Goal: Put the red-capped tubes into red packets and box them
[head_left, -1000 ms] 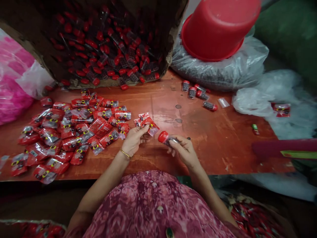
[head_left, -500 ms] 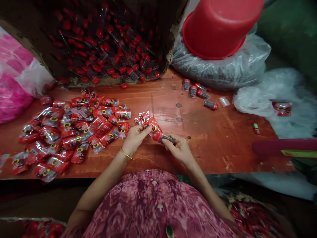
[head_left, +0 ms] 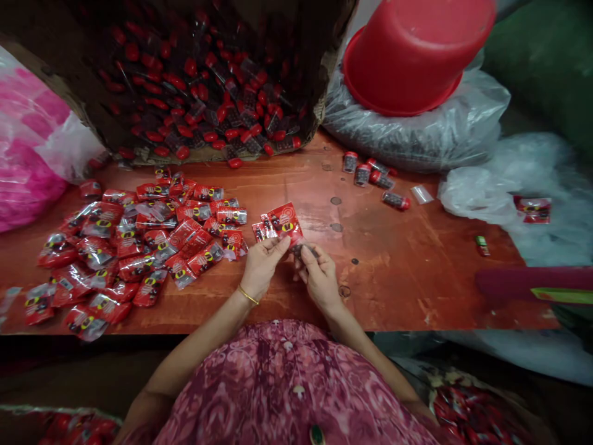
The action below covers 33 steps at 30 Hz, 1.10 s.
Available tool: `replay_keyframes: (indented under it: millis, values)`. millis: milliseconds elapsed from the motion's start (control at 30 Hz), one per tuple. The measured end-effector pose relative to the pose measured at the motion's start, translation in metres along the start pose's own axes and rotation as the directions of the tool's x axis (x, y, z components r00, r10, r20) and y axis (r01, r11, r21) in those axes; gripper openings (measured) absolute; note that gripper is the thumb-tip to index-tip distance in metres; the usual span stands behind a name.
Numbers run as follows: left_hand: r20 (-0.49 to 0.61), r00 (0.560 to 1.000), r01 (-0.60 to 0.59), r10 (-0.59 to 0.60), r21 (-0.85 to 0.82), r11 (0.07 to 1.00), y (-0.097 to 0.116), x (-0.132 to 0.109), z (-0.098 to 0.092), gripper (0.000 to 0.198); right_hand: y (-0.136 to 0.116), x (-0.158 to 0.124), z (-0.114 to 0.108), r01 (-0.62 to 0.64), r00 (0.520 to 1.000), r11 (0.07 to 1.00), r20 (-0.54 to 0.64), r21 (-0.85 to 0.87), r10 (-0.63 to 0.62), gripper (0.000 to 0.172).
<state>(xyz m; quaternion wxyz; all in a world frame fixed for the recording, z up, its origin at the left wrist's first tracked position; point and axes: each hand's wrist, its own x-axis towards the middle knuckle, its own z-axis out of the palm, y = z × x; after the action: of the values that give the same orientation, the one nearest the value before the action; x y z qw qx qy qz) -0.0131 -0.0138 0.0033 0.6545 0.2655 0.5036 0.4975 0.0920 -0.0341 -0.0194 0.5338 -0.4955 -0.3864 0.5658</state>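
In front of me my left hand (head_left: pixel 263 267) pinches the lower edge of a red printed packet (head_left: pixel 284 217), its fingers closed. My right hand (head_left: pixel 320 277) is closed around a small clear bottle (head_left: pixel 306 248) with dark contents. The bottle's red end points toward my left fingertips, and the hands nearly touch. Whether the bottle's tip is inside the packet is hidden by my fingers. Smaller flat red packets (head_left: pixel 264 227) lie on the table just beyond my left hand. To the left spreads a pile of filled red packets (head_left: pixel 125 241).
A cardboard box (head_left: pixel 319 111) on its side holds many red-capped bottles. Several loose bottles (head_left: pixel 362 174) lie right of centre on the wooden table (head_left: pixel 417 266). Behind them a red tub (head_left: pixel 417 55) rests upside down on a stuffed plastic bag (head_left: pixel 417 145). Pink bags (head_left: pixel 28 161) stand at left.
My right hand has drawn in toward the left and turned, so the bottle is more covered by fingers. The packet now lies flatter and points away from me.
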Motion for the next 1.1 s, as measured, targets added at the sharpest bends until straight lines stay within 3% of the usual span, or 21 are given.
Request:
replay_keyframes:
  millis: [133,233,333,433,533,700,833,1000,1100]
  values:
    - [-0.04,0.996,-0.074,0.077,0.071,0.995,-0.012,-0.006,0.0,0.024,-0.001,0.004,-0.001,0.075,0.993,0.993,-0.08,-0.093,-0.082,0.029]
    - [-0.035,0.999,-0.004,0.003,-0.047,0.999,-0.007,-0.003,-0.003,0.027,-0.003,0.005,-0.004,0.109,0.992,0.977,-0.044,-0.184,-0.119,0.029]
    - [0.056,0.998,0.002,0.006,-0.138,0.99,0.005,0.007,-0.003,0.035,-0.001,0.004,-0.003,0.104,0.994,0.977,-0.013,-0.188,-0.109,0.03]
    - [0.098,0.992,-0.078,0.083,-0.053,0.996,0.008,0.014,0.001,0.038,0.002,0.004,0.004,0.088,0.996,0.981,-0.011,-0.174,-0.091,0.031]
    - [0.034,0.993,-0.112,0.113,-0.024,0.993,0.005,0.014,0.005,0.039,0.002,0.008,0.01,0.076,0.997,0.987,-0.022,-0.138,-0.079,0.032]
    - [-0.014,0.999,-0.051,0.05,-0.061,0.997,0.002,0.008,0.004,0.04,-0.005,0.011,0.011,-0.009,0.985,1.0,0.174,-0.029,0.014,0.035]
    - [0.064,0.998,0.004,0.002,-0.09,0.996,0.0,0.007,0.003,0.045,-0.008,0.01,0.01,0.017,0.996,0.999,0.088,-0.033,-0.014,0.036]
    - [0.057,0.998,0.003,0.004,-0.121,0.993,0.003,0.006,-0.003,0.042,-0.008,0.019,0.009,-0.05,0.988,0.999,0.145,-0.004,0.05,0.039]
    - [0.067,0.996,0.063,-0.053,-0.151,0.986,0.007,0.002,-0.006,0.04,-0.003,0.028,0.008,0.009,0.998,0.999,0.07,-0.054,-0.005,0.041]
